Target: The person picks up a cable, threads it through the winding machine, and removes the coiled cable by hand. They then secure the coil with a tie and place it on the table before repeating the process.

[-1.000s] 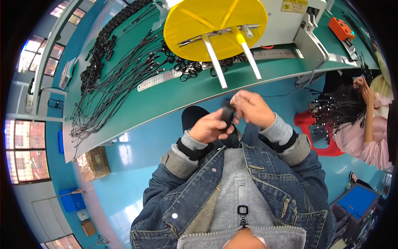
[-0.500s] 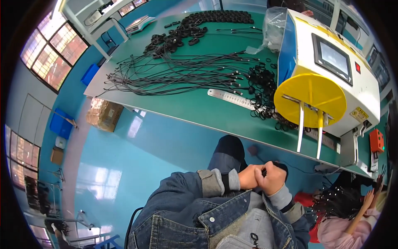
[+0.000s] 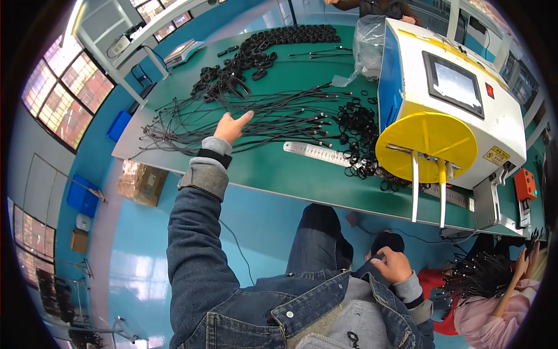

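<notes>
My left hand (image 3: 232, 126) is stretched out over the bundle of thin black cables (image 3: 273, 119) on the green table. Its thumb stands out to the right, apart from the rest; most of the other fingers are hard to make out, and I see nothing held. Just beyond it lies a pile of coiled black cables (image 3: 250, 61), some in neat rows at the far side. My right hand (image 3: 395, 265) rests over my lap with its fingers curled in, and nothing shows in it.
To the right stands a white machine (image 3: 494, 125) with a screen and a yellow disc (image 3: 427, 145) with two prongs. Black rings (image 3: 357, 125) lie beside it, near a steel ruler (image 3: 314, 152). A plastic bag (image 3: 369, 49) sits behind. A co-worker (image 3: 494, 305) is at the lower right.
My hands were clasped together at my lap. The left has come away and reached forward over the cables. My right hand has stayed near my lap. The view has shifted slightly.
</notes>
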The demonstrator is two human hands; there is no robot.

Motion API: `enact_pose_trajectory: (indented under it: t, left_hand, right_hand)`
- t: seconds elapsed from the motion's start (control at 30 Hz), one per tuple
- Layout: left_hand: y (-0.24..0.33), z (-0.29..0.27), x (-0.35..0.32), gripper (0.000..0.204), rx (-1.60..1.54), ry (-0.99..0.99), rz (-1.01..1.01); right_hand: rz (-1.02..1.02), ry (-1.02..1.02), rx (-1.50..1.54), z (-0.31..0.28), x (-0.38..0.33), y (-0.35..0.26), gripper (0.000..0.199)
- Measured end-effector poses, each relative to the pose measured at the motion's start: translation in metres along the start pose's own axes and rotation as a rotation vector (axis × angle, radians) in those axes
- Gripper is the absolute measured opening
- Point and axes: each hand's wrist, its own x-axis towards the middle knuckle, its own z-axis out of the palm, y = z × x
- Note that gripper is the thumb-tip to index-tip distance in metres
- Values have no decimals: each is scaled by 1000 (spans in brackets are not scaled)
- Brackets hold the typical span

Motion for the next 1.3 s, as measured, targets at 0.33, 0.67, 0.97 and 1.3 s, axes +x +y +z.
enact_pose_trajectory:
  t: [0.33, 0.67, 0.97, 1.3]
  left_hand:
    - [-9, 97, -18, 26, 871, -86, 364]
    - [69, 69, -48, 14, -85, 536, 707]
    - [228, 127, -267, 24, 266, -366, 1235]
    - [266, 182, -284, 15, -54, -839, 799]
  right_hand:
    - [34, 64, 46, -4, -10, 6, 29]
    - [-33, 228, 156, -45, -38, 25, 23]
    - [-684, 1186, -232, -167, -52, -20, 48]
    - [-607, 1244, -452, -200, -64, 16, 37]
